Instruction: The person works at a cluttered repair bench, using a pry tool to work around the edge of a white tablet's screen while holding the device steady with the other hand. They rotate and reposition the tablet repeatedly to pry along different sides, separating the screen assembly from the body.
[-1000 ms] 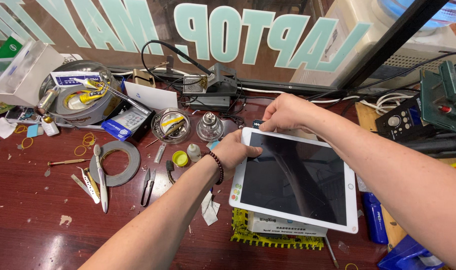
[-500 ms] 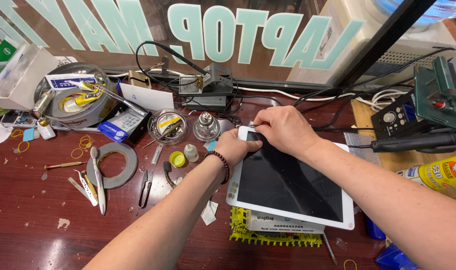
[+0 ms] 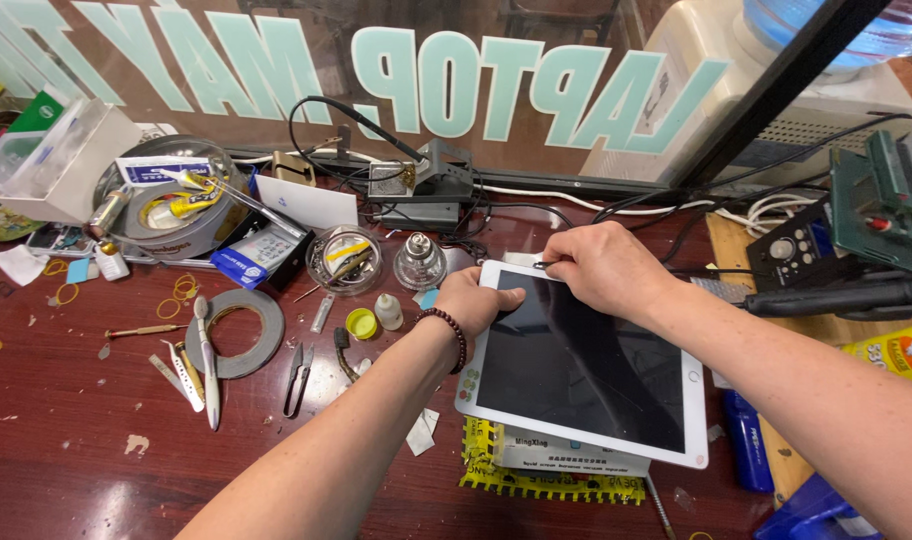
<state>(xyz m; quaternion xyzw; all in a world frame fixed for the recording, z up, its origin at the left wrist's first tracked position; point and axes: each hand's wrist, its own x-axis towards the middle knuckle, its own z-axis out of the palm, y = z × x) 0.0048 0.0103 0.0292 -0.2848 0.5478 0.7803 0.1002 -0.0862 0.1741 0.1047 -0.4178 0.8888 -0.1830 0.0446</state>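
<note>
A white tablet (image 3: pixel 586 375) with a dark screen lies tilted on a yellow-edged pad (image 3: pixel 546 480) on the dark red workbench. My left hand (image 3: pixel 476 305) grips the tablet's left edge near the top corner, thumb on the glass; a bead bracelet is on that wrist. My right hand (image 3: pixel 601 268) rests closed on the tablet's top edge, pinching a thin dark tool (image 3: pixel 544 266) whose tip sits at that edge.
Left of the tablet lie a tape ring (image 3: pixel 238 332), tweezers (image 3: pixel 296 378), a small yellow-capped bottle (image 3: pixel 361 322), a glass dish (image 3: pixel 344 258) and a round tin (image 3: pixel 171 200) of clutter. A soldering stand (image 3: pixel 416 180) stands behind. Equipment and cables crowd the right edge.
My right hand came from behind the tablet's top corner onto its top edge and now holds a thin tool there. The left hand keeps its grip; the view shifted slightly.
</note>
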